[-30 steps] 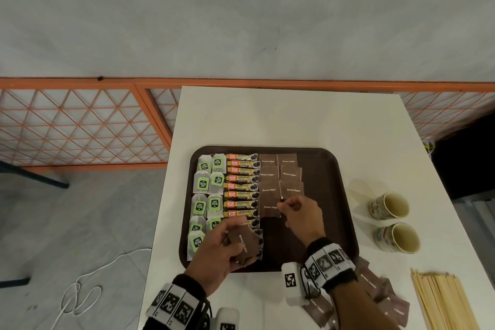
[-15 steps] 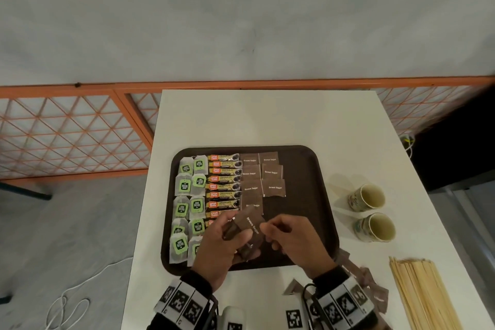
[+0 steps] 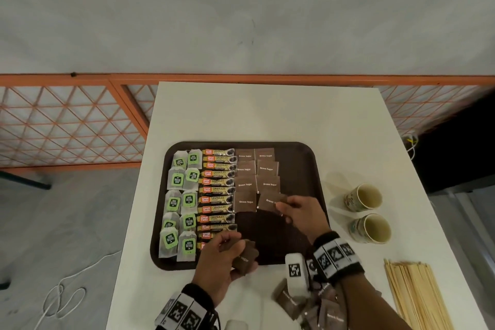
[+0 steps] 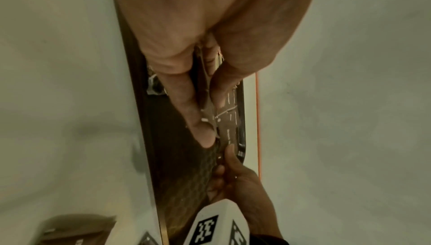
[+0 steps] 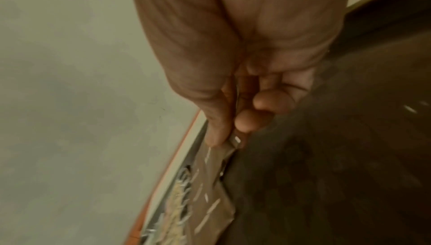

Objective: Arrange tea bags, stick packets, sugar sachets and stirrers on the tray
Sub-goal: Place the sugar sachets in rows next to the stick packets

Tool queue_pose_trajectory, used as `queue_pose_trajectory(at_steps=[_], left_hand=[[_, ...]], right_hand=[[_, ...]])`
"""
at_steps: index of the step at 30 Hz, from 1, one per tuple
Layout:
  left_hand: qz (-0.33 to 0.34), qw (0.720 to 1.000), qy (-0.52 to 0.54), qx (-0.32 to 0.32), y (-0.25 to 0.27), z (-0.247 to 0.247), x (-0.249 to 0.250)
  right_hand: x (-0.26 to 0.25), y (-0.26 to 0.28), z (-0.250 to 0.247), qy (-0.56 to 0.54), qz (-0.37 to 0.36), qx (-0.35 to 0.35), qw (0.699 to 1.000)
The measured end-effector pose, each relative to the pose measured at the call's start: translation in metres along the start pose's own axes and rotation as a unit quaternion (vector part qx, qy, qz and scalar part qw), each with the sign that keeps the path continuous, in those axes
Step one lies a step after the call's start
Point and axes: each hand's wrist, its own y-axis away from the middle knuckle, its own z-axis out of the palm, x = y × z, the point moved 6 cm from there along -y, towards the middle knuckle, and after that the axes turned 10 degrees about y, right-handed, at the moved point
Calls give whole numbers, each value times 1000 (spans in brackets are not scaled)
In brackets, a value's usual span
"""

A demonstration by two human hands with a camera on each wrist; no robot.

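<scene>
A dark brown tray point(image 3: 300, 153) holds two columns of green-tagged tea bags point(image 3: 176, 181), a column of stick packets point(image 3: 218, 190) and two columns of brown sugar sachets point(image 3: 245, 185). My right hand point(image 3: 300, 213) pinches one brown sugar sachet point(image 3: 269, 202) low over the tray, at the near end of the right sachet column. The same pinch shows in the right wrist view point(image 5: 229, 141). My left hand point(image 3: 222, 262) grips a small stack of sugar sachets point(image 3: 245, 260) above the tray's near edge, seen edge-on in the left wrist view point(image 4: 206, 90).
Two paper cups point(image 3: 365, 197) stand on the white table point(image 3: 267, 112) right of the tray. A bundle of wooden stirrers point(image 3: 417, 295) lies at the near right. Loose sugar sachets point(image 3: 302, 305) lie beside my right wrist. An orange lattice railing point(image 3: 67, 126) runs behind the table.
My right hand took a sachet from the stack in my left hand and carried it forward to the right sachet column. My left hand drew back toward the tray's near edge.
</scene>
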Motion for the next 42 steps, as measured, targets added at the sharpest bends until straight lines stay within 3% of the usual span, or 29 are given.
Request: queue_pose_trajectory(at_steps=[9,15,21,27,30,33,36,42], left_hand=[[-24,1000,13,-12,3,-26,13],[-26,993,-111,-38,-6,-4,16],[-23,967,-247,-48,-25,28,23],[-47,958,-279,-43,-30,43,22],[-30,967,-245,-54,-30,46,23],[-44,991,-92,-88,-21,46,29],[-63,988,26,-136,-11,46,37],[-37,982,32,-184,2,37,51]], right_hand=[[10,-39,6,76,37,-17,996],[7,-36,6,97,50,18,994],[10,-33,8,93,51,43,993],[12,-25,5,94,36,46,994],[4,-13,-3,100,7,48,994],[-18,14,-6,59,-54,2,997],[-39,44,-6,7,-106,-40,993],[-55,77,3,-12,-146,-61,987]])
